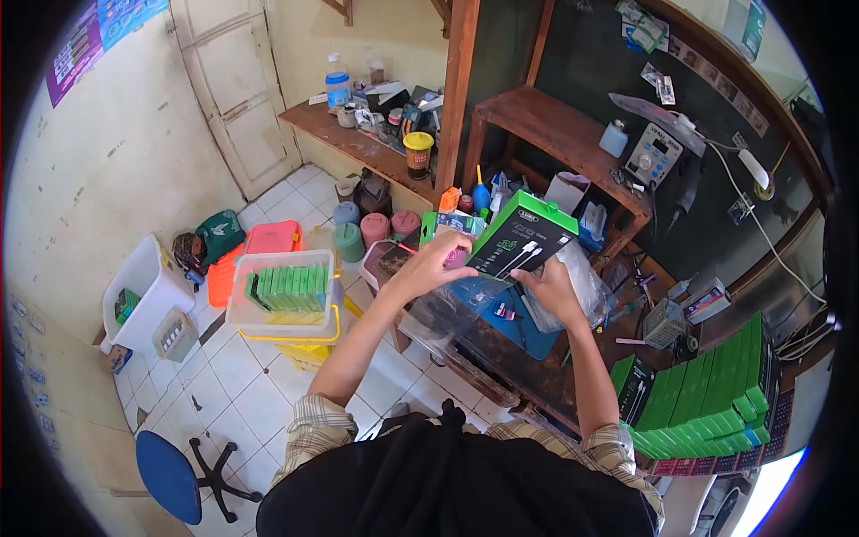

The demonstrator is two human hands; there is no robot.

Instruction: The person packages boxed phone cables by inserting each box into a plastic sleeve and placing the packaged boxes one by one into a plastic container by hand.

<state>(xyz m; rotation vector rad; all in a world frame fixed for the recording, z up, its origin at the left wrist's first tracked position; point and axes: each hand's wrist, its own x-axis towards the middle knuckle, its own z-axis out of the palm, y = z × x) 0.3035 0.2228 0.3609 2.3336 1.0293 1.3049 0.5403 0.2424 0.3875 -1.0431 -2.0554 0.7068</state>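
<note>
A black and green cable box (528, 234), with a white cable pictured on its front, is tilted above the desk between my hands. My right hand (552, 291) grips its lower right corner, thumb on the front face. At the lower left edge, my left hand (437, 264) is curled with its thumb against the box; part of its fingers is hard to make out. Behind the left hand lies a colourful packet (461, 224). Below the box are a blue mat (530, 336) and clear plastic wrapping (582, 286).
Stacked green boxes (698, 394) stand at the right. A clear tub (234, 309) with green boxes sits on the left, near a blue chair (168, 477). A soldering station (655, 154) is beside the wooden shelf (555, 130). A wire basket (665, 324) stands on the desk.
</note>
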